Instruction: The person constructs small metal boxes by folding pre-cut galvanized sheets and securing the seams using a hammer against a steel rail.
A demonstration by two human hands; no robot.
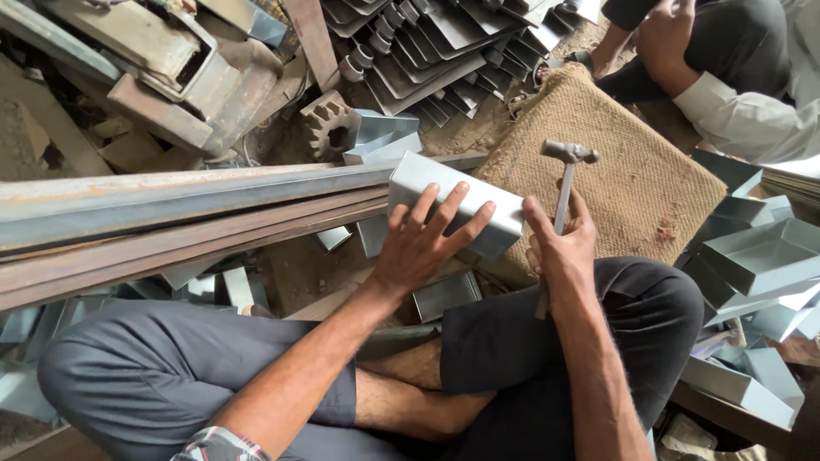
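Sheet-metal box point(457, 203) sits at the centre of the frame, slipped over the end of the long steel rail point(171, 201) that runs in from the left edge. The rail seems to serve as an anvil, giving the thin metal something solid behind it. The box's long axis runs from upper left to lower right, roughly in line with the rail, and its far end points toward the burlap mat point(615, 162) at centre right.

The left hand point(423, 248) lies flat on the box's near face with fingers spread wide, pressing it down rather than gripping it, probably to keep it from sliding or ringing. The right hand point(564, 252) is closed round the shaft of a small hammer point(565, 175), held nearly upright just right of the box, head raised over the mat.

The person sits cross-legged, so the work is within close reach above the knees. Finished-looking metal trays point(760, 256) are stacked at the right edge, more folded pieces point(436, 51) fan out at top centre, and a rusty gear point(329, 124) lies beside them. Another person's hand point(666, 38) shows at upper right.
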